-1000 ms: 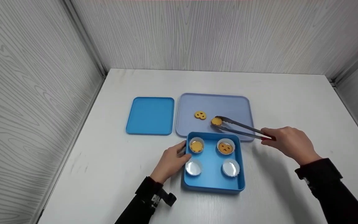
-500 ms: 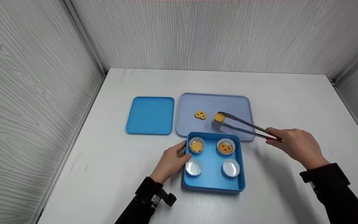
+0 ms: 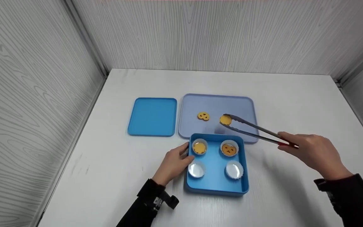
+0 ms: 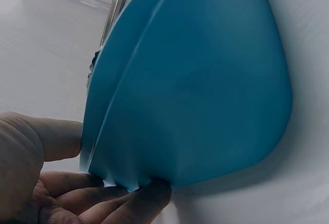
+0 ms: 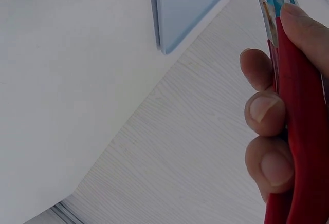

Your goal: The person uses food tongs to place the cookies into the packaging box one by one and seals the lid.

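Note:
In the head view my right hand grips metal tongs with red handles. Their tips hold a round yellow biscuit above the lavender tray. My left hand holds the left wall of a blue square box, thumb at the rim and fingers along the outside. The left wrist view shows the box between thumb and fingers. Inside the box stand several white paper cups. One back cup has a yellow biscuit, the other a browner one with holes. Both front cups contain nothing.
A pretzel-shaped biscuit lies on the lavender tray, left of the tongs' tips. To the tray's left is a flat blue lid or tray. Wood-grain panels enclose the white table at the back and sides.
My right hand has drawn back to the right and slightly down. The tongs have lifted the round biscuit off the lavender tray and shifted it a little right. My left hand stays put.

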Motion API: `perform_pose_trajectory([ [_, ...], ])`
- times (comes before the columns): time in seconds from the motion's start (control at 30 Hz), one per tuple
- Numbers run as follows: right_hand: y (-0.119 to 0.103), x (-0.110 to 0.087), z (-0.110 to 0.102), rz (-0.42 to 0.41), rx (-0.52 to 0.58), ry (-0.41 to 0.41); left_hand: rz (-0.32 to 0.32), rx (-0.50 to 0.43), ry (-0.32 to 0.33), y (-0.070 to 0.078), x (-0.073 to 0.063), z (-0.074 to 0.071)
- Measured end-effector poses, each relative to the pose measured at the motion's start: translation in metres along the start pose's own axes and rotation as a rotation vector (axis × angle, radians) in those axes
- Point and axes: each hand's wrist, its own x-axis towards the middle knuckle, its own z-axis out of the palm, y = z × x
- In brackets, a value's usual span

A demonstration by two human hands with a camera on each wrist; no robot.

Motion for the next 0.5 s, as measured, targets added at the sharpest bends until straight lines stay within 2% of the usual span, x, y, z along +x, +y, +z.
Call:
perform_pose_trajectory([
  [0.33, -0.005, -0.005, -0.032, -0.103, -0.049, 0.042, -0.005, 0.003, -0.008, 0.000, 0.001, 0.000],
  [0.5, -0.009, -0.008, -0.047, -0.113, -0.047, 0.047, -0.006, 0.003, -0.009, -0.001, 0.001, 0.000],
])
